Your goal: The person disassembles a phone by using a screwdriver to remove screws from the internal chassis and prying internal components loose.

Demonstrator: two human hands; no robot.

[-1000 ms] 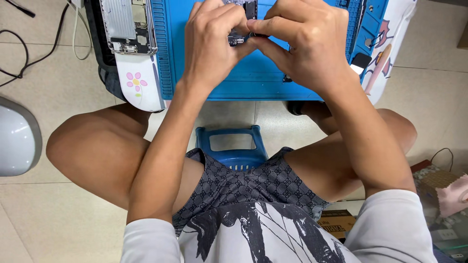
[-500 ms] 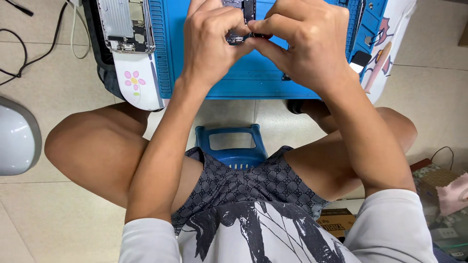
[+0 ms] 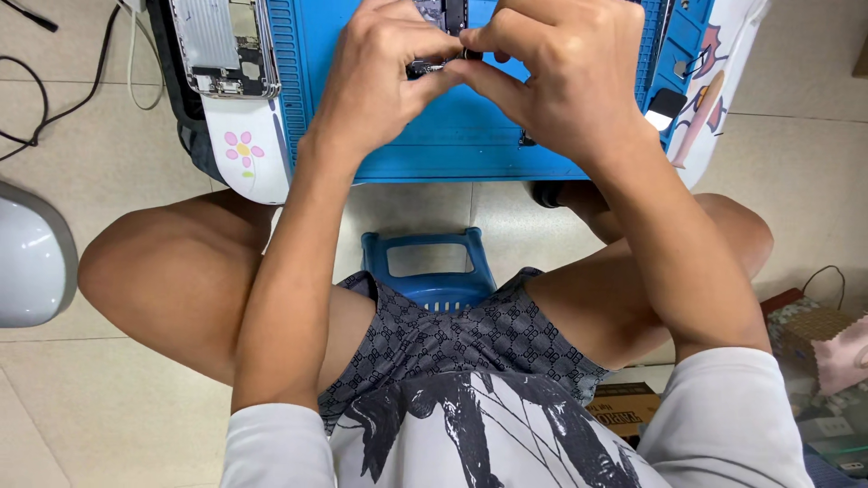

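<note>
Blue silicone work mat [image 3: 452, 136] covers the low bench [image 3: 258, 172], and both hands meet above its upper middle. Left hand [image 3: 380, 81] and right hand [image 3: 561, 72] each have thumb and forefinger pressed together on a small dark circuit board [image 3: 438, 23], pinching it from opposite sides so that it sits lifted just off the mat near the top edge of the view; most of the board is hidden by the fingers, so its full outline cannot be told. Such a two-sided grip appears meant to steady the thin part while the fingertips work at its edge. An opened phone frame [image 3: 226, 45], silver inside, lies on the bench to the left of the mat, well apart from the hands, judged set aside to keep the working spot free. A small dark part with a white end [image 3: 663, 107] rests at the right side of the mat, near the right wrist. The person sits on a blue plastic stool [image 3: 429, 271] with knees spread either side, which brings the forearms down over the bench. A white rounded object [image 3: 32, 258] stands on the tiled floor [image 3: 108, 136] at far left, and black cables [image 3: 54, 90] trail across the floor beyond it
</note>
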